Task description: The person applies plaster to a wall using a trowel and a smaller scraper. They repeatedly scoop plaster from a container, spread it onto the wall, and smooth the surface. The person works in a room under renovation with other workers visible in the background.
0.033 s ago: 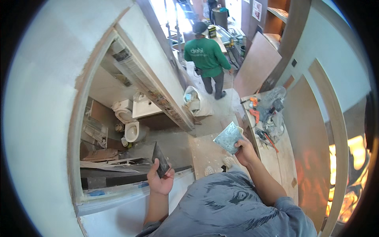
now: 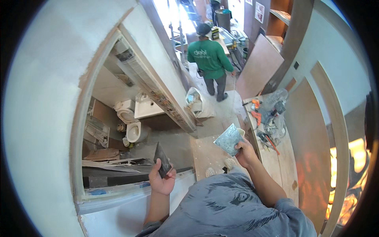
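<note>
My left hand (image 2: pixel 162 182) is closed round a dark, flat, thin-edged piece (image 2: pixel 161 158). Its kind does not show clearly; it looks like a spreader blade or sanding block. In my right hand (image 2: pixel 246 154) is a square grey metal plate (image 2: pixel 229 139) with a mottled, smeared face, like a plasterer's blade. A pale edge shows behind this plate, partly hidden by my fingers. Both hands are held up in front of my body, apart from each other, and neither touches the wall or the bench.
A workbench (image 2: pixel 282 166) on the right bears an orange power drill (image 2: pixel 256 114), cables and plastic. Left is a doorway to a bathroom with a toilet (image 2: pixel 134 132) and a sink (image 2: pixel 148 106). Ahead, a co-worker in green (image 2: pixel 211 57) stands beyond a white sack (image 2: pixel 200 103) and near a leaning board (image 2: pixel 258 67).
The view has shifted slightly, so the surroundings sit a little lower and farther right. Both hands keep hold of the same things, with hardly any movement.
</note>
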`<state>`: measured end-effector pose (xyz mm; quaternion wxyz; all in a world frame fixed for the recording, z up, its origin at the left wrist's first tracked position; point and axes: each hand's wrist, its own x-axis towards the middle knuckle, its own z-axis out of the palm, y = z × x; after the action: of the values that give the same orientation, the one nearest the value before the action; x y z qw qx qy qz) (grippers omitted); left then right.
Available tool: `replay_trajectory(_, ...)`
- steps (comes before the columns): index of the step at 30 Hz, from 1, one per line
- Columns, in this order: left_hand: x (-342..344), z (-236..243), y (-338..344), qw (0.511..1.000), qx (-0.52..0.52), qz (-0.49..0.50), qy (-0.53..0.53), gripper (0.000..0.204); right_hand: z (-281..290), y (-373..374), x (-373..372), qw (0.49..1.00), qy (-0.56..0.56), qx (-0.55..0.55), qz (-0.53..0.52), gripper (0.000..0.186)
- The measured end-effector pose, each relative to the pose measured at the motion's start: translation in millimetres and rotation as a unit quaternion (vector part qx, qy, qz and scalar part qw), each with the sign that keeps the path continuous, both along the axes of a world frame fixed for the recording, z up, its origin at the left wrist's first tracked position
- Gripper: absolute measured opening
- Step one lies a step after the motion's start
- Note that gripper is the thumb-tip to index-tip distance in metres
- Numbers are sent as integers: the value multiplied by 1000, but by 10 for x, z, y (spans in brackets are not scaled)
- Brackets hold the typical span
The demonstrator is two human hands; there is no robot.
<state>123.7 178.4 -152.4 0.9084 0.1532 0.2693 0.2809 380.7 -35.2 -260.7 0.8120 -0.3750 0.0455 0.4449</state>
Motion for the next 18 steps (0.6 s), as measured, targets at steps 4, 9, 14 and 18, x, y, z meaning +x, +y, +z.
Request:
replay_trajectory(4, -13, -1, 6, 1000, 13, 10, 21, 23, 38, 105, -47, 998, -32, -26, 46, 59)
replay_trajectory(9, 123, -64, -41, 1000, 17, 16, 8, 16, 281, 17, 120, 992, -78, -66, 68, 57)
replay_trajectory(14, 390, -36, -218, 1000, 25, 16, -5, 15, 254, -198, 602, 990, -124, -54, 42, 60)
replay_trajectory(18, 744, 116, -465, 998, 28, 46, 20, 16, 397, -358, 971, 993, -114, -16, 4, 56)
